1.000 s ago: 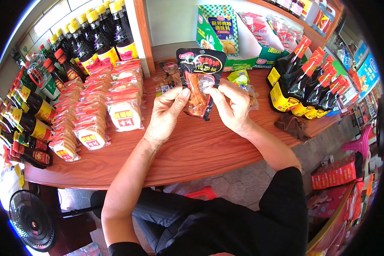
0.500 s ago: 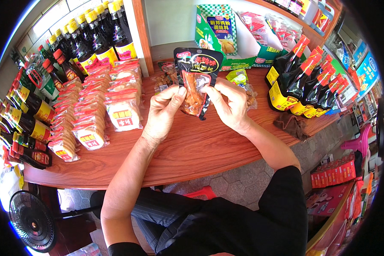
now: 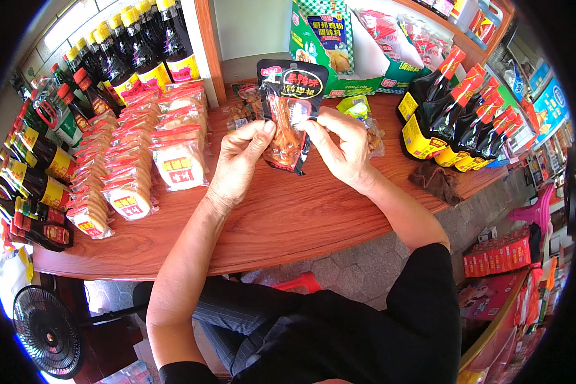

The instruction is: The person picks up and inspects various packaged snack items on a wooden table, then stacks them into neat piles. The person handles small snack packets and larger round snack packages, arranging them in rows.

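Between both hands (image 3: 288, 157), snack packet (image 3: 289, 115).

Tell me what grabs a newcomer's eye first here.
Dead centre, the left hand and right hand hold a black plastic snack packet with a clear window upright above the reddish wooden counter. Left of it lie rows of clear-wrapped round cakes; right stand dark sauce bottles with red caps.

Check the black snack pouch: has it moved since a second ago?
No. The black snack pouch sits in both hands as before, same spot against the green bag behind.
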Tool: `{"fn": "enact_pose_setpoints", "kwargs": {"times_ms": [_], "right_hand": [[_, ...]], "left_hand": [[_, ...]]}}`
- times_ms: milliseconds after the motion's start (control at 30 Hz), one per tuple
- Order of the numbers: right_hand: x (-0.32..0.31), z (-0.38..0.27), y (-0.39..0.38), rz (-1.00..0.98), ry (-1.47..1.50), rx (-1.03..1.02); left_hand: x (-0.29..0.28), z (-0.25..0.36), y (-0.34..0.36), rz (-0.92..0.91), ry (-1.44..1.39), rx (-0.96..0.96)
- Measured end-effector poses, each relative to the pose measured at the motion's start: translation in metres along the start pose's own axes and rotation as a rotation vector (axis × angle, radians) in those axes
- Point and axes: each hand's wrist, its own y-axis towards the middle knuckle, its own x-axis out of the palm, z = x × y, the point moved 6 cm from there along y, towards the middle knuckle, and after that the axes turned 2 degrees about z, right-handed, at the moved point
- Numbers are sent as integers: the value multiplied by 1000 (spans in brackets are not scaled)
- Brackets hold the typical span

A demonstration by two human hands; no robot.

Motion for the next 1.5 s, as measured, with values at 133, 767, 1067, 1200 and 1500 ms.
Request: {"fn": "enact_pose_setpoints", "kwargs": {"times_ms": [133,767,1067,1200,1500], "right_hand": [[2,2,0,-5,10,0],[-5,-1,-1,-42,114,91],[-6,23,-4,-4,337,299],[2,29,-5,-161,421,341],[26,29,-16,-507,787,527]], "left_hand": [[-6,-7,0,51,-21,-1],[8,-3,-3,-14,-54,-60],[8,-12,-3,-143,-337,-112],[11,-11,-5,-152,-300,-159],[29,-17,-19,-482,-358,-416]]}}
